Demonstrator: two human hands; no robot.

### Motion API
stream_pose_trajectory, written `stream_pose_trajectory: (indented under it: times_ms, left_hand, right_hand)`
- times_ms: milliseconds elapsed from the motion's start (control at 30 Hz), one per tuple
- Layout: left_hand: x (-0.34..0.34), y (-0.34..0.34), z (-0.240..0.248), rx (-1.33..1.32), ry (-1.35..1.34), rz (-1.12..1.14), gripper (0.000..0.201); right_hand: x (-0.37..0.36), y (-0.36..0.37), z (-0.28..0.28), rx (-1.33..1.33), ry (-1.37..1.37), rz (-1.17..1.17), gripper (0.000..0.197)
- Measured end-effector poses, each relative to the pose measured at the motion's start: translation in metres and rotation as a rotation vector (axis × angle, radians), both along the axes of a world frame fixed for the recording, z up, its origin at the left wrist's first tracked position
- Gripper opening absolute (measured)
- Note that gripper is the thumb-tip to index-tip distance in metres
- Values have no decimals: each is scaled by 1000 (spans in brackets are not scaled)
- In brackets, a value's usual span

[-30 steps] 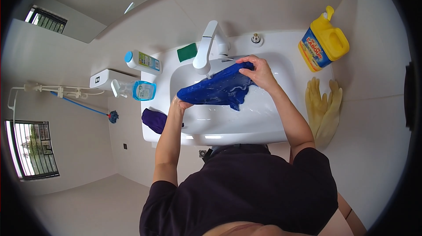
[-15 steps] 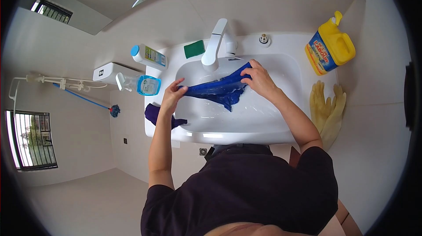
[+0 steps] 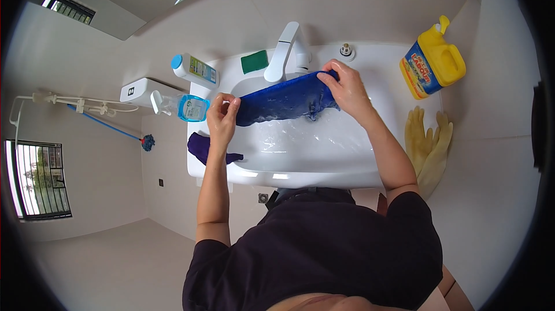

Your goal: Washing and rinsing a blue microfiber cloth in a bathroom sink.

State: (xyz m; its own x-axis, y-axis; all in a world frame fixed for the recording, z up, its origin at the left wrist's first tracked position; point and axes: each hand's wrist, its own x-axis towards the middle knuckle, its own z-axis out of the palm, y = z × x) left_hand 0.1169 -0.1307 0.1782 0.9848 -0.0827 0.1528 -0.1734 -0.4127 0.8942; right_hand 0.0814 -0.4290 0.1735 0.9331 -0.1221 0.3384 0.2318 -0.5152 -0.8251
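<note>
A wet blue cloth (image 3: 277,102) is stretched between my two hands over the white sink (image 3: 324,166). My left hand (image 3: 222,115) pinches its left upper corner between thumb and fingers. At the other end, my right hand (image 3: 347,86) grips the right upper corner. The cloth's top edge is pulled nearly straight, and its lower part hangs into the basin, with a crumpled fold toward the right. Right behind the cloth's upper edge stands the white faucet (image 3: 282,56). A dark purple cloth (image 3: 202,148) lies bunched on the sink's left rim, near my left forearm.
On the left rim stand a blue spray bottle (image 3: 192,107) and a white bottle with a blue cap (image 3: 195,71). A green scouring pad (image 3: 254,62) lies behind the basin. To the right are a yellow jug (image 3: 432,62) and pale yellow rubber gloves (image 3: 428,143). A mirror spans the back wall.
The blue cloth has gone from a narrow, gathered strip to a wider spread sheet. Both hands have risen slightly, and the cloth's top edge now sits higher, closer to the faucet.
</note>
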Motion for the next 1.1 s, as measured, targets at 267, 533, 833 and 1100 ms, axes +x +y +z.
stream_pose_trajectory:
  times_ms: [267, 533, 833, 1100]
  left_hand:
    - [-22, -69, -49, -131, -34, -135, 11]
    - [-9, -63, -139, -795, 1248, 357, 60]
    - [-2, -55, -274, -1088, 591, -656, 35]
    - [7, -81, -232, -1207, 989, -152, 26]
  right_hand:
    - [5, 82, -106, 328, 116, 209, 32]
    - [19, 98, -85, 470, 248, -34, 23]
    - [-23, 150, -145, 12, -123, -237, 27]
    - [-14, 148, -161, 253, -53, -340, 21]
